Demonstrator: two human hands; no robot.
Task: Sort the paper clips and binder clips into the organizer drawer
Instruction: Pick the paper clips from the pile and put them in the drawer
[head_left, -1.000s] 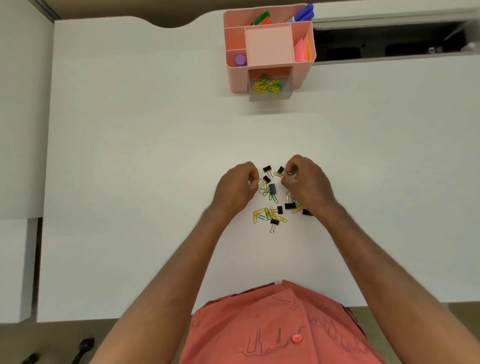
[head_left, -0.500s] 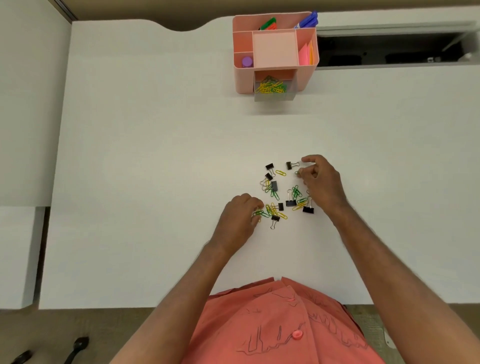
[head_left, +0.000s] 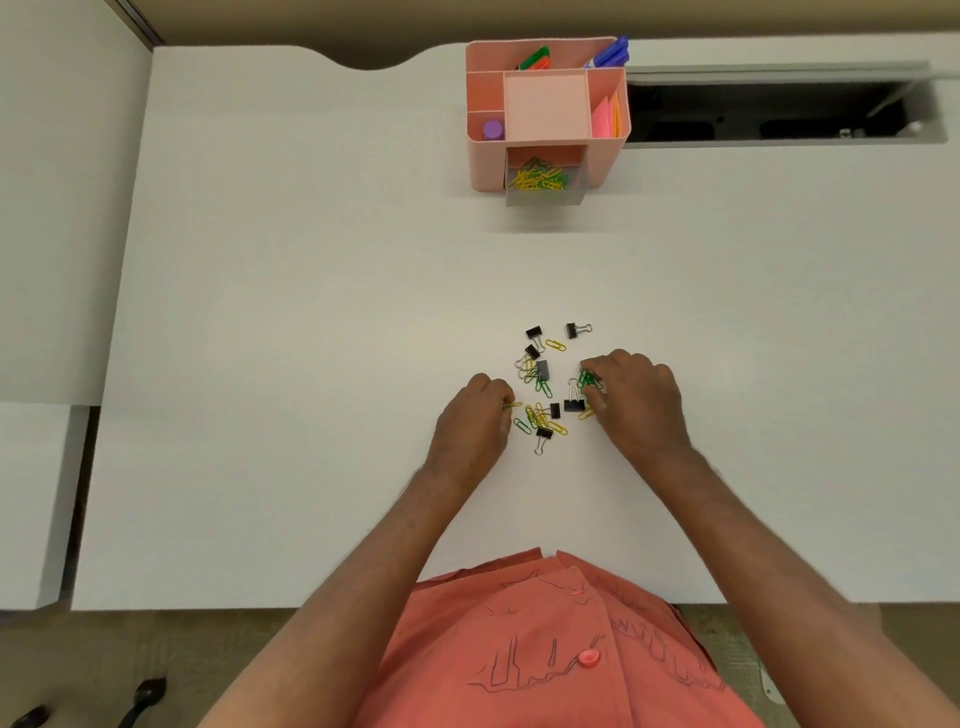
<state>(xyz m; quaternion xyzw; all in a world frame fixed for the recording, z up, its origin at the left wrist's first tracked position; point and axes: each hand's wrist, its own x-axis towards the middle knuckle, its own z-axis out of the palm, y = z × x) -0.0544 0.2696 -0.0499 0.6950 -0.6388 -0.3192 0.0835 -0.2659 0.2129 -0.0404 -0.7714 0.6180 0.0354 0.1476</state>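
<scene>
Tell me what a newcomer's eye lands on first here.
First, the scatter of clips at mid-desk, with the left hand and right hand pinching paper clips at its edges. Next, the pink organizer at the far edge, its open drawer holding yellow and green clips.

A white table (head_left: 260, 312) fills most of the view, its matte top evenly lit with only soft, faint shadows. Its far edge has a shallow curved notch (head_left: 384, 60) left of centre, and beyond that edge runs a tan strip of wall or floor (head_left: 311, 21). At the table's far right a long rectangular slot (head_left: 779, 111) opens into a dark recess, framed by a grey rim. Left of the table stands a white panel (head_left: 57, 208), with a lower white surface (head_left: 31, 499) nearer the camera, a dark gap between it and the table. Below the table's near edge lies brownish carpet (head_left: 156, 654), where two dark objects (head_left: 140, 696) sit, too small to tell.
</scene>
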